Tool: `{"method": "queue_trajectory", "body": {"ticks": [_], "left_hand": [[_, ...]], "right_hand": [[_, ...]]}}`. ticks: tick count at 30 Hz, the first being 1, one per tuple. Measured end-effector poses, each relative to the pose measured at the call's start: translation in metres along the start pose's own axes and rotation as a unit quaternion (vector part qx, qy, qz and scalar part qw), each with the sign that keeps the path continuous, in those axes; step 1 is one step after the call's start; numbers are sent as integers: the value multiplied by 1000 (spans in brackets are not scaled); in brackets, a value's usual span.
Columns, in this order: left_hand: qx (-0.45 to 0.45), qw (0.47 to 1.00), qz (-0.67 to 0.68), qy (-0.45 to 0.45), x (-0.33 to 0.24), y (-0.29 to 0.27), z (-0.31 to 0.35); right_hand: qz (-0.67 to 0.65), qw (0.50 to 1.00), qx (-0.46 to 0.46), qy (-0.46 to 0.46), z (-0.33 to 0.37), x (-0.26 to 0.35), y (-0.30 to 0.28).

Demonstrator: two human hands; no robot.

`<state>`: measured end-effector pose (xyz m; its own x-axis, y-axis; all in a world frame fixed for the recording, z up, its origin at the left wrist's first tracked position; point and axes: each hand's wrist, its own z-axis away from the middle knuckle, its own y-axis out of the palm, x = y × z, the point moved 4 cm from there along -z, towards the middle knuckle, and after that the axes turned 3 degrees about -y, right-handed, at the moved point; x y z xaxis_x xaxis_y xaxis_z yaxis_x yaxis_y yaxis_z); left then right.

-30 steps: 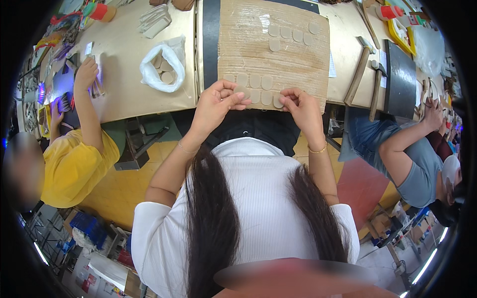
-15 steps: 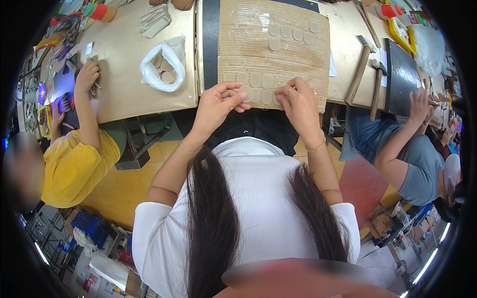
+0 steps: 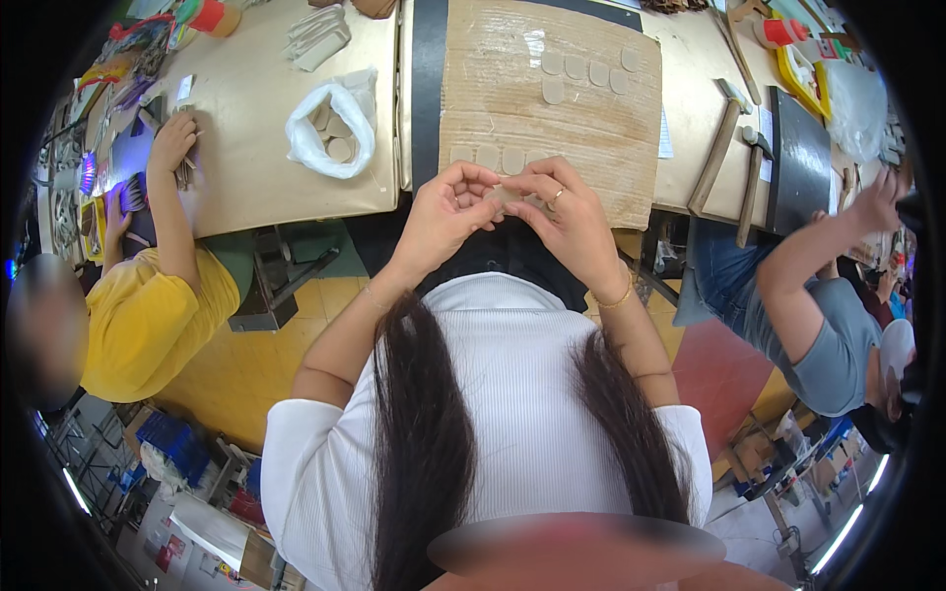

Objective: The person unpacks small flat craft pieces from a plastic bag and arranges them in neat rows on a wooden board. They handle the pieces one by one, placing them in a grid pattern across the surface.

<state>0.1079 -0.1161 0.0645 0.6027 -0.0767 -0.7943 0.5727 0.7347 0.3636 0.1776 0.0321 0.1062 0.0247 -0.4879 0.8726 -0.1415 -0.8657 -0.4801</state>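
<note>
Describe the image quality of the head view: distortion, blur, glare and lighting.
Head view: strong fisheye, black corners, the table edge bowing toward the rim; lighting even and bright, soft shadows; slight glare on the white plastic bag; blurred patches at far left and bottom centre; left hand and right hand fairly sharp.

A long beige work counter [image 3: 246,118] spans the top; beneath lies a yellow and red tiled floor [image 3: 246,364], with bright strip lights [image 3: 838,537] at the rim.

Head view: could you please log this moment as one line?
left hand: pinching small tan disc | right hand: pinching same disc | below: cardboard sheet with more discs | left: white bag
</note>
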Motion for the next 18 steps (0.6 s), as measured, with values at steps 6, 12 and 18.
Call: {"method": "queue_trajectory", "body": {"ticks": [6, 12, 18], "left_hand": [[56, 996, 16, -69, -7, 1, 2], [65, 993, 22, -97, -5, -3, 4], [85, 981, 83, -155, 6, -2, 4]], "right_hand": [[21, 996, -78, -32, 4, 7, 2], [124, 980, -61, -146, 13, 11, 8], [93, 980, -102, -143, 21, 2, 8]]}}
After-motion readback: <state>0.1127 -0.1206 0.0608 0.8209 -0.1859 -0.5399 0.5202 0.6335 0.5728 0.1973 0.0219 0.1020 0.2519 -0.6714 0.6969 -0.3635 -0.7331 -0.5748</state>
